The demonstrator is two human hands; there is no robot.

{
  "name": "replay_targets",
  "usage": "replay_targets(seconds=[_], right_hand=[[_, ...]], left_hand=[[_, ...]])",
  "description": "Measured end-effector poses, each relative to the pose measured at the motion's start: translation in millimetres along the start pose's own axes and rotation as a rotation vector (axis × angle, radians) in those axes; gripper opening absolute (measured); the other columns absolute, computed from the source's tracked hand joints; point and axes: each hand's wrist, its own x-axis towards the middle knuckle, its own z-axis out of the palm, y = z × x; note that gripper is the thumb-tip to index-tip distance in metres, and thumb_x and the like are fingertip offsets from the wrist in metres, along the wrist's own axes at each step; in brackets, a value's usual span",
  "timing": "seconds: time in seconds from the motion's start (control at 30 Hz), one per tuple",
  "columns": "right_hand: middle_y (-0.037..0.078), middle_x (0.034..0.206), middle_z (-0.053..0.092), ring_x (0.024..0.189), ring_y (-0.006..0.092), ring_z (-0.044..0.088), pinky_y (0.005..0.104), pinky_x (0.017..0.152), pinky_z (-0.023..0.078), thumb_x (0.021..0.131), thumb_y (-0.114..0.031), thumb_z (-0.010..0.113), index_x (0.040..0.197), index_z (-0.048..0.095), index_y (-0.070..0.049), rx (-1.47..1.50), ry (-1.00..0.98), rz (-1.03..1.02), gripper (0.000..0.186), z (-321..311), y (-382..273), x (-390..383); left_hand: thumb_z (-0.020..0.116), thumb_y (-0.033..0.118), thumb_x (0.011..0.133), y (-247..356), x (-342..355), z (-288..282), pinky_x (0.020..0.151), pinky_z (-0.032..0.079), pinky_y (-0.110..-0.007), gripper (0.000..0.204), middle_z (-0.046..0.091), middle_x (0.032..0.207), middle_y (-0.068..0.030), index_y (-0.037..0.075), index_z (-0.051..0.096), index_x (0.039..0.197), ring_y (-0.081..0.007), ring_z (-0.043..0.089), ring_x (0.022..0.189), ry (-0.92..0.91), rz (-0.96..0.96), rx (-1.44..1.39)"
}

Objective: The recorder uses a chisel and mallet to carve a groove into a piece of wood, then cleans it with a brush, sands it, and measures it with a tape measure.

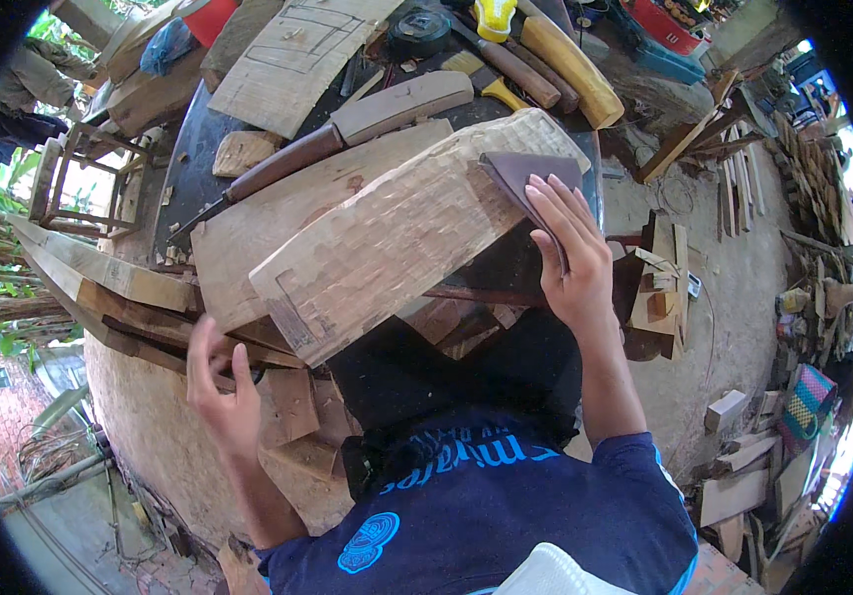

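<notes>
A long, pale block of carved wood [397,238] lies slantwise in front of me, its upper face covered in shallow chisel marks. Pencil-like lines show at its near left end. At the far right end, my right hand [577,253] grips a folded sheet of dark brown sandpaper [527,178], fingers flat along it and thumb beneath. The sheet rests against the wood's surface. Off the block's near left end, my left hand [220,392] hangs apart from the wood, thumb and fingers spread, with nothing in it.
Behind the block lie a flat board [238,238], a long tool with a brown handle [287,164], a yellow-handled brush [501,94] and several wooden handles [575,74] on the dark table [183,188]. Curved timbers [119,278] stand at left. Wood scraps [743,486] are piled at right.
</notes>
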Motion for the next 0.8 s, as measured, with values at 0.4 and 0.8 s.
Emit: replay_targets(seconds=[0.4,0.8], right_hand=[[0.017,0.122,0.062,0.118,0.0362,0.055,0.0492,0.102,0.041,0.074,-0.009,0.073,0.119,0.059,-0.003,0.043,-0.098,-0.142,0.047,12.4,-44.6,2.7],[0.019,0.115,0.065,0.111,0.0371,0.061,0.0448,0.096,0.047,0.087,-0.020,0.067,0.119,0.062,-0.004,0.075,0.079,-0.235,0.036,-6.5,-32.5,54.0]], left_hand=[[0.043,0.029,0.102,22.1,-14.3,50.2,0.061,0.058,-0.037,0.040,0.063,0.113,-0.0245,-0.003,0.044,0.126,-0.0338,0.069,0.084,-0.590,-0.626,-1.303],[0.063,0.023,0.095,12.6,10.9,18.6,0.044,0.038,-0.019,0.026,0.065,0.067,-0.0088,-0.002,0.063,0.091,-0.0078,0.054,0.050,-0.497,-0.449,-0.624]])
